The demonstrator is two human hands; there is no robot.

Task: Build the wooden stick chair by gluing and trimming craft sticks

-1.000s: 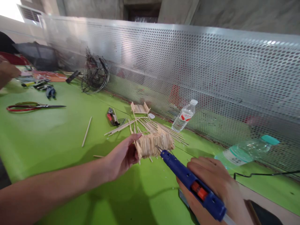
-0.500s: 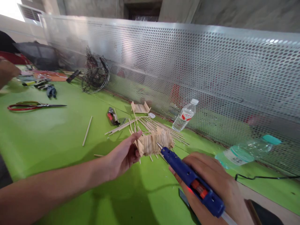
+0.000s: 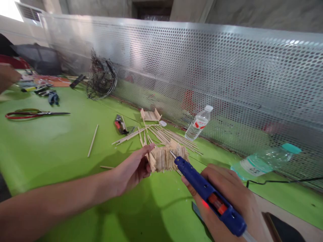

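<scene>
The far edge of the green worktop [image 3: 63,144] runs along the metal panel [image 3: 164,60], and its left edge slants down to the lower left, well apart from my hands. Between that edge and my left forearm I see bare green surface, with one single stick [image 3: 93,141] lying on it and the scissors [image 3: 32,114] farther out. Toward the panel my room narrows: the loose sticks [image 3: 174,134] fan out just beyond my hands, with the pliers [image 3: 120,125] to their left and the small stick frame [image 3: 150,116] behind them. On my right, the white-capped bottle [image 3: 199,122] and the teal-capped bottle [image 3: 264,161] stand near the panel, and a black cord [image 3: 282,182] runs beside my knuckles. My left hand [image 3: 133,171] grasps the left end of the stick block [image 3: 168,158], thumb on top, so the block reaches out to the right of my fingers. My right hand [image 3: 224,191] is wrapped round the blue glue gun [image 3: 207,191], its nozzle at the block's face; I can't tell if they touch.
</scene>
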